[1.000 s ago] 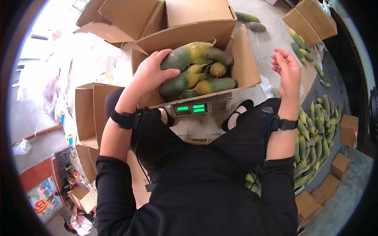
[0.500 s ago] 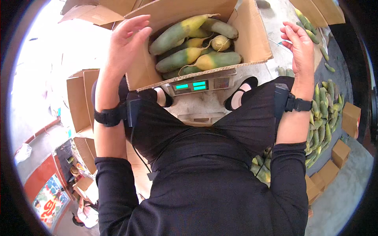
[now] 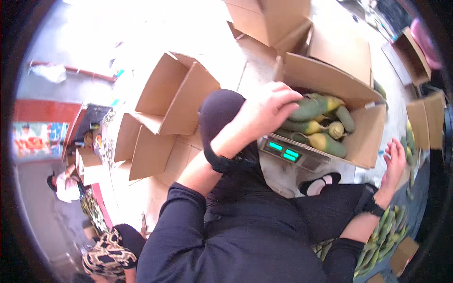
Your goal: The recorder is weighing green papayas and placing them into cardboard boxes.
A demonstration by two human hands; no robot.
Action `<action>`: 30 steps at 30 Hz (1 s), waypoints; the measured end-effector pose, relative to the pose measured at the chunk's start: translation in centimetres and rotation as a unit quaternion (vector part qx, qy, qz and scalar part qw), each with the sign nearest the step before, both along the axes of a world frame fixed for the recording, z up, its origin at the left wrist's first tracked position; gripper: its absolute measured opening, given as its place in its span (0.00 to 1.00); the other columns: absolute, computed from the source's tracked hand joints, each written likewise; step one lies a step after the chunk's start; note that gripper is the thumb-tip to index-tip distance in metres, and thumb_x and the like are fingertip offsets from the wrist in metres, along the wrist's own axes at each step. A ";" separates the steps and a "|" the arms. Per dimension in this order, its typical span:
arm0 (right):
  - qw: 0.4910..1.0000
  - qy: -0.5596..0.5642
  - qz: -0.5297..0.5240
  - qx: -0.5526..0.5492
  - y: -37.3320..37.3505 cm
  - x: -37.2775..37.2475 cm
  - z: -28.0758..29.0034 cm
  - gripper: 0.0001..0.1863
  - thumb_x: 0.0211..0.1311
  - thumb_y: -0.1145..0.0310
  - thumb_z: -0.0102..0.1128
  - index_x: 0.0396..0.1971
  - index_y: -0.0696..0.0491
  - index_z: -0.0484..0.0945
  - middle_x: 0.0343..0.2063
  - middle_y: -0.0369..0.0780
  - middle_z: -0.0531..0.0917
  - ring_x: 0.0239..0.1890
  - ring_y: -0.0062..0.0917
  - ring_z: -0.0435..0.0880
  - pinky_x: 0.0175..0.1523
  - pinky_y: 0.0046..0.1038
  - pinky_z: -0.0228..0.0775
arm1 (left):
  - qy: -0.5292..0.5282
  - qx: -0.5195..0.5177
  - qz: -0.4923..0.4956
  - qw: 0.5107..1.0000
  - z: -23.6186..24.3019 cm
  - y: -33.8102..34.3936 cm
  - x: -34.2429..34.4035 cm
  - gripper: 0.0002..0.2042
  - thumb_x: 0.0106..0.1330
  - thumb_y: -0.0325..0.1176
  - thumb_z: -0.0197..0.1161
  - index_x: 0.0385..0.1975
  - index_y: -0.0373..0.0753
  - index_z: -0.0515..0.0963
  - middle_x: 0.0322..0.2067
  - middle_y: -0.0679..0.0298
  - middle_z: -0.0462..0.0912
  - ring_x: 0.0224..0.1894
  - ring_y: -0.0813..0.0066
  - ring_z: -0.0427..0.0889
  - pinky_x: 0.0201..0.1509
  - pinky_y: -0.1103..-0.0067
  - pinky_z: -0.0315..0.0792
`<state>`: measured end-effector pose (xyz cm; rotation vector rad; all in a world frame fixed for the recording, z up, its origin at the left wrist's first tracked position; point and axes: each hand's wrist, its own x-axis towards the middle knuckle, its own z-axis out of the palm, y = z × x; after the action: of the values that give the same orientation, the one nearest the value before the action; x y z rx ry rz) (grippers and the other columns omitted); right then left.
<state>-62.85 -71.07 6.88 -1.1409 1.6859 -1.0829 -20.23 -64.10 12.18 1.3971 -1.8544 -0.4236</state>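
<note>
Papayas (image 3: 315,123), green w/ yellow patches, long and smooth, lie packed side by side in the open cardboard box (image 3: 330,78), which sits on a scale (image 3: 285,153) w/ a green lit display, so we judge the load gets weighed as it lies. Our left hand (image 3: 269,106) rests over the box's near edge, fingers curled loosely on the closest papaya, not clamped. Our right hand (image 3: 395,162) hangs open just outside the box's right wall, gripping nothing. More papayas (image 3: 384,231) are piled on the floor below that hand. Empty boxes (image 3: 165,113) stand to the left hand's left.
</note>
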 end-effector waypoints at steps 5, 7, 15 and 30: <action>1.000 0.008 -0.003 0.000 -0.4 -0.4 -0.6 0.17 0.65 0.60 0.56 0.51 0.51 0.75 0.39 0.33 0.79 0.37 0.13 0.74 0.40 0.17 0.65 | 0.009 -0.048 0.043 0.998 1.3 1.9 2.0 0.08 0.58 0.27 0.62 0.38 0.37 0.79 0.34 0.58 0.80 0.37 0.60 0.80 0.40 0.72 0.75; 1.000 0.003 0.015 0.003 -0.5 -0.5 -0.8 0.17 0.65 0.60 0.56 0.51 0.51 0.75 0.39 0.32 0.79 0.37 0.13 0.74 0.40 0.17 0.65 | 0.011 -0.059 0.076 0.995 1.8 3.2 3.6 0.09 0.58 0.27 0.62 0.38 0.38 0.79 0.33 0.59 0.80 0.36 0.61 0.80 0.40 0.72 0.75; 1.000 -0.008 -0.007 0.018 -1.5 -1.4 -1.8 0.16 0.65 0.60 0.57 0.50 0.48 0.76 0.39 0.30 0.79 0.36 0.11 0.73 0.39 0.18 0.65 | 0.035 -0.052 0.344 0.937 -0.2 10.4 13.9 0.11 0.59 0.25 0.61 0.42 0.35 0.79 0.35 0.58 0.81 0.40 0.69 0.81 0.45 0.78 0.74; 0.999 -0.010 -0.018 0.048 -2.9 -4.3 -4.4 0.20 0.64 0.57 0.56 0.54 0.47 0.73 0.45 0.31 0.77 0.43 0.15 0.73 0.49 0.23 0.64 | -0.136 0.219 0.717 0.647 -10.6 31.2 32.9 0.30 0.54 0.38 0.67 0.59 0.47 0.67 0.57 0.57 0.70 0.60 0.58 0.67 0.62 0.62 0.64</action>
<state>-67.15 -74.01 2.47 -1.0409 1.7296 -1.0204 12.63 -32.86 1.63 2.8242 -0.2678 0.2321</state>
